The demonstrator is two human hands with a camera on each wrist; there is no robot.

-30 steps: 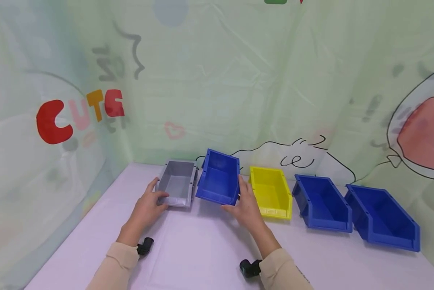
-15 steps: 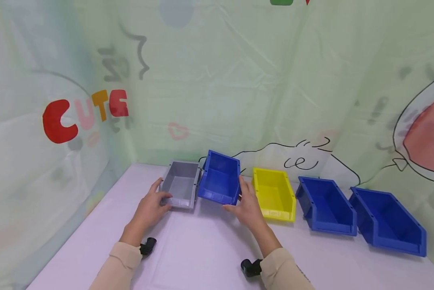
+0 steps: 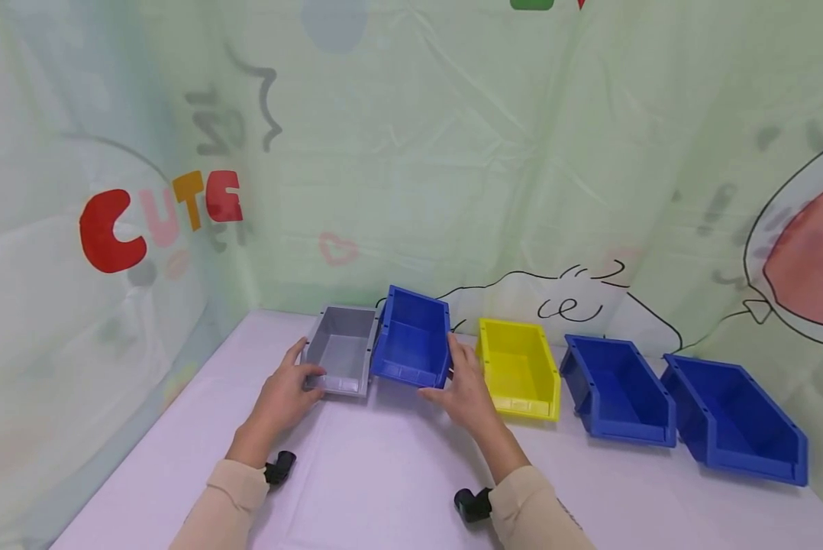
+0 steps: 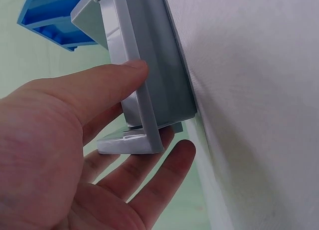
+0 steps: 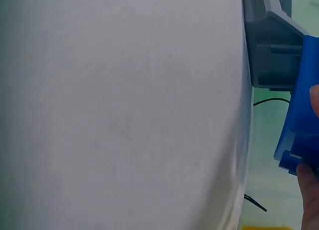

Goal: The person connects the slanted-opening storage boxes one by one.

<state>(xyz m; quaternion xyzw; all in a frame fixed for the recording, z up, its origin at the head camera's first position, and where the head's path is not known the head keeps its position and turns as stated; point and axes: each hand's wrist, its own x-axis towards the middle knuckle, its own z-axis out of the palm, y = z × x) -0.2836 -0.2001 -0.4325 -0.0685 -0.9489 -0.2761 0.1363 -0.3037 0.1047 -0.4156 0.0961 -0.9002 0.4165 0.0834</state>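
In the head view, my left hand (image 3: 282,399) holds the front left corner of a grey plastic storage bin (image 3: 343,347) that stands on the table. The left wrist view shows the thumb on the front edge of that bin (image 4: 159,75), with the fingers round its side. My right hand (image 3: 468,388) grips a blue storage bin (image 3: 414,336) by its right side and front corner. This blue bin is tilted and raised off the table, close beside the grey bin's right wall. In the right wrist view, only some fingertips show on the blue bin (image 5: 304,110).
To the right stand a yellow bin (image 3: 518,370) and two more blue bins, one nearer (image 3: 621,393) and one at the far right (image 3: 734,416). A printed curtain (image 3: 411,168) hangs behind the white table (image 3: 370,473).
My right hand has brought the raised blue bin slightly left, closer to the grey bin. The left hand stays on the grey bin. The head view has shifted a little.
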